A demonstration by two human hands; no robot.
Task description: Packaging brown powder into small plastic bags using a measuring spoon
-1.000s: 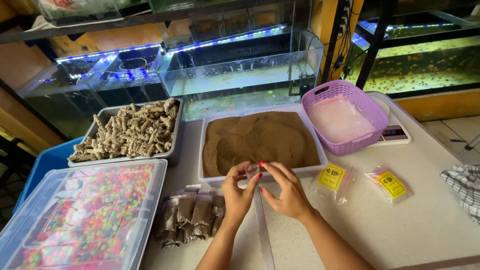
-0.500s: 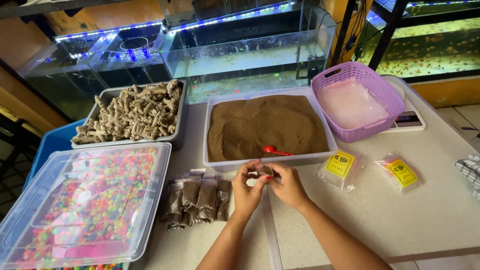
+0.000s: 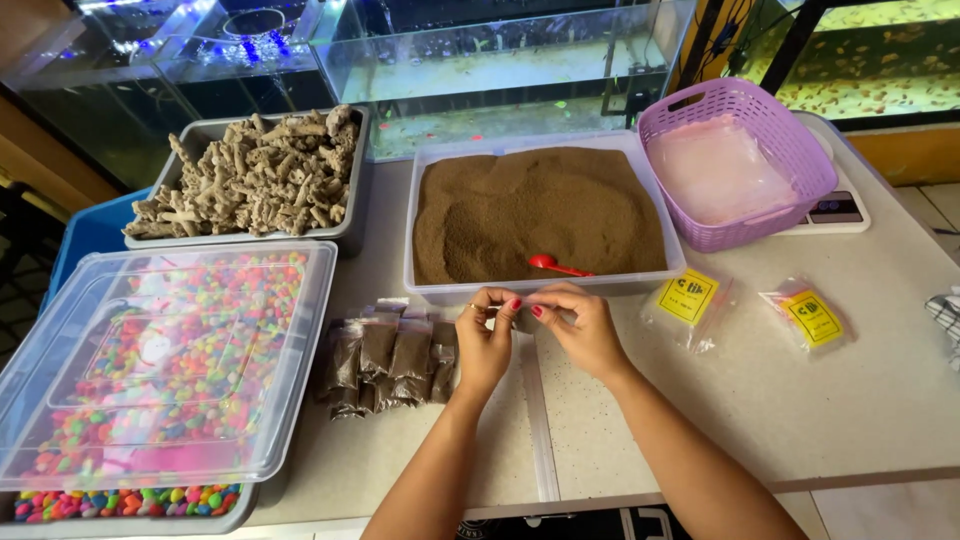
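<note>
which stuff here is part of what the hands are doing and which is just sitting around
In use: left hand, right hand, small bag between them, brown granule tray, red scoop, filled bags.
Lying about: coral tray, coloured pebbles, purple basket.

Whatever both hands pinch is hidden behind the left hand (image 3: 487, 342) and right hand (image 3: 577, 327), the cloth (image 3: 944, 312) is cut off at the right edge, the bead tub (image 3: 130, 500) at the bottom, and the scale (image 3: 836, 210) sits mostly under the basket (image 3: 790, 165).
</note>
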